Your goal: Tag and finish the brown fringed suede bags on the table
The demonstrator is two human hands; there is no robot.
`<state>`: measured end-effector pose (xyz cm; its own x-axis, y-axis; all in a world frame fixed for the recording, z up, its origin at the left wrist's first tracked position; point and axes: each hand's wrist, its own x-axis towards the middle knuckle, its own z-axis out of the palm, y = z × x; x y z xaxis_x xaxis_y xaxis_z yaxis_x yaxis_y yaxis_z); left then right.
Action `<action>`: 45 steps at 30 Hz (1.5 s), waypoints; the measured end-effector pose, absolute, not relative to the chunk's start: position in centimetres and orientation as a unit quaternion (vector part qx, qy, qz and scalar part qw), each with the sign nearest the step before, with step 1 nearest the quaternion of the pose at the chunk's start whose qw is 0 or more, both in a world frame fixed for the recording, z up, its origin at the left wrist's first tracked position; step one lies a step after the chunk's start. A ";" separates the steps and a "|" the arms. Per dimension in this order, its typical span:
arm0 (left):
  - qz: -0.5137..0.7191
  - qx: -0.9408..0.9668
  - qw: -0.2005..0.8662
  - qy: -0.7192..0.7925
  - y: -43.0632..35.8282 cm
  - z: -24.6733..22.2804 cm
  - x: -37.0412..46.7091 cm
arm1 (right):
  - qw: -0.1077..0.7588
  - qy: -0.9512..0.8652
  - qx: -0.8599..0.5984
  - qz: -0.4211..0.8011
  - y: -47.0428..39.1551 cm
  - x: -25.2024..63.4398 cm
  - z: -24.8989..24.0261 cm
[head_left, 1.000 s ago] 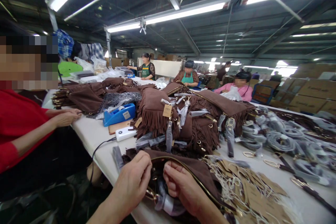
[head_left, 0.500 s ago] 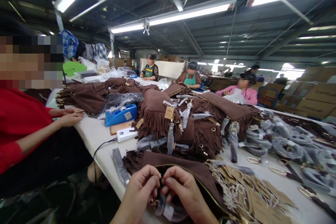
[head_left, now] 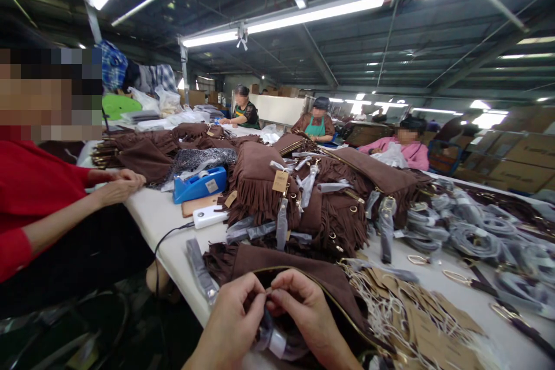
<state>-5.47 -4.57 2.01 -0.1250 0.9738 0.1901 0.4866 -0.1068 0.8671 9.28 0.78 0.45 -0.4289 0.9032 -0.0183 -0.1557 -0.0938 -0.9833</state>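
Both my hands meet over the open mouth of a brown fringed bag (head_left: 277, 263) lying on the table in front of me. My left hand (head_left: 238, 306) pinches with thumb and forefinger, and my right hand (head_left: 299, 300) pinches right against it. Whatever sits between the fingertips is too small and hidden to make out. Below the fingers, a plastic-wrapped strap (head_left: 277, 342) lies at the bag's opening, partly covered by my hands. A gold zipper edge (head_left: 342, 315) curves along the bag's right side. Another wrapped strap (head_left: 202, 269) lies left of the bag.
Brown fringed bags (head_left: 258, 170) are piled ahead. Kraft tags with white strings (head_left: 433, 324) and coiled wrapped straps (head_left: 474, 240) lie to the right. A blue tape dispenser (head_left: 199, 185) and a corded white device (head_left: 210, 215) are left. A co-worker in red (head_left: 47, 185) sits close left; others work across the table.
My fingertips have come together, closing the small gap between the hands. The wrapped strap beneath has shifted slightly. The co-worker's hands at left have moved a little right.
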 end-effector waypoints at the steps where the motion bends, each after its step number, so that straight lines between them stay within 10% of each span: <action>1: 0.437 0.600 0.277 0.610 -4.5 2.1 -5.5 | 0.405 -0.540 -0.349 0.650 0.8 9.3 0.4; 13: 0.416 0.625 0.258 0.609 -4.6 2.1 -5.5 | 0.396 -0.587 -0.337 0.621 0.9 9.4 -0.2; 21: 0.345 0.688 0.162 0.618 -4.8 0.9 -5.6 | 0.349 -0.825 -0.313 0.315 0.7 10.2 0.4; 39: 0.354 0.703 0.118 0.606 -3.9 -1.0 -5.1 | 0.378 -0.849 -0.288 0.231 0.9 9.5 0.0; 45: 0.421 0.700 0.072 0.572 -5.2 2.4 -9.5 | 0.329 -0.905 -0.271 0.002 -0.5 16.3 3.0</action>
